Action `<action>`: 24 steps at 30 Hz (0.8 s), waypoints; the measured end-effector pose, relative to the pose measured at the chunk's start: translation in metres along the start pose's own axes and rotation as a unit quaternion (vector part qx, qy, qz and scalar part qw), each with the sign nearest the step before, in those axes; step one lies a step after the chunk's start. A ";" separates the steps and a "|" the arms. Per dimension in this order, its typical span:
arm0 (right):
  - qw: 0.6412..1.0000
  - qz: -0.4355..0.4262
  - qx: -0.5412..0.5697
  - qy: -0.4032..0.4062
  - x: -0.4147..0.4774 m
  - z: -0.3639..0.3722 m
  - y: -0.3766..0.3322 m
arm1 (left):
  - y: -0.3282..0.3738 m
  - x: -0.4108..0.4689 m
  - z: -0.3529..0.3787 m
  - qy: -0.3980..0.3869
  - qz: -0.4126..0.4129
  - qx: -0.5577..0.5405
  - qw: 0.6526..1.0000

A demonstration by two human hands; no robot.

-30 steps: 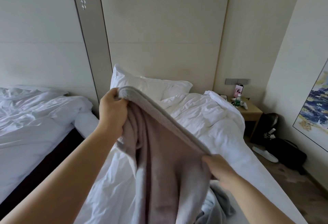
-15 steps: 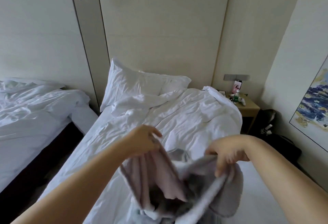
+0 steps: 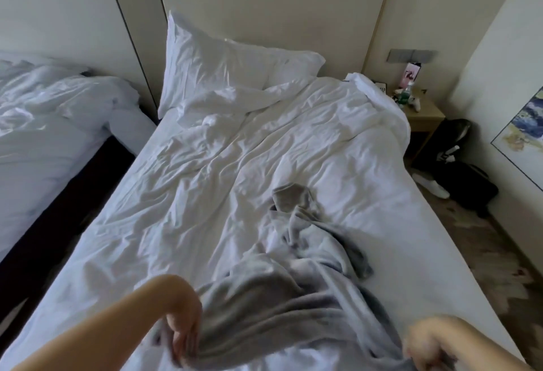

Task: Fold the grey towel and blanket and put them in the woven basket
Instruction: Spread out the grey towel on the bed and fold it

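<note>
A grey fleecy cloth lies crumpled on the white bed, stretching from the near edge toward the bed's middle; I cannot tell whether it is the towel or the blanket. My left hand pinches its near left edge. My right hand grips its near right edge at the bottom of the view, partly blurred. A rumpled tip of grey cloth sticks up farther back. No woven basket is in view.
A white pillow leans on the headboard wall. A second bed stands to the left across a dark gap. At the right are a wooden nightstand with small items, a black bag on the floor, and a wall painting.
Both hands have come down from chest height to the bed's near edge, and the grey cloth, held up a second ago, now lies spread on the bed. My view has tilted downward.
</note>
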State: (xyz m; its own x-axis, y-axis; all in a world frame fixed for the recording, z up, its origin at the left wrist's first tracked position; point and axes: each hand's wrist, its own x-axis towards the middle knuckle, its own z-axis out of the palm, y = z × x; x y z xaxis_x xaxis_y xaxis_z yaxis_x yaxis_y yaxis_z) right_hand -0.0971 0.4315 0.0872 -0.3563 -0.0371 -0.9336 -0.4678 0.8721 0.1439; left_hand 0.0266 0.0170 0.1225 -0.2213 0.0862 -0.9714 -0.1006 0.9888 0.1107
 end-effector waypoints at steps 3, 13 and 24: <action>0.999 0.034 0.021 0.019 0.009 -0.004 -0.001 | -0.006 0.023 -0.009 0.209 -0.015 -0.100 0.973; 0.931 -0.057 0.297 0.203 0.134 -0.058 -0.097 | 0.034 0.176 -0.041 0.329 0.002 -0.276 0.903; 0.979 -0.064 0.036 -0.193 0.121 0.039 -0.153 | 0.067 0.193 0.020 -0.003 0.054 -0.032 0.998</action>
State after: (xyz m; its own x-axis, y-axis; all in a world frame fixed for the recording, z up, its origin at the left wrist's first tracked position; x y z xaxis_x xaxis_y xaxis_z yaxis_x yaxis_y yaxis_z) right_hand -0.0374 0.3122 -0.0606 0.0394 0.0258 -0.9989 -0.4256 0.9049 0.0066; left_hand -0.0038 0.1026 -0.0614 -0.2275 0.1928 -0.9545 -0.1389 0.9638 0.2278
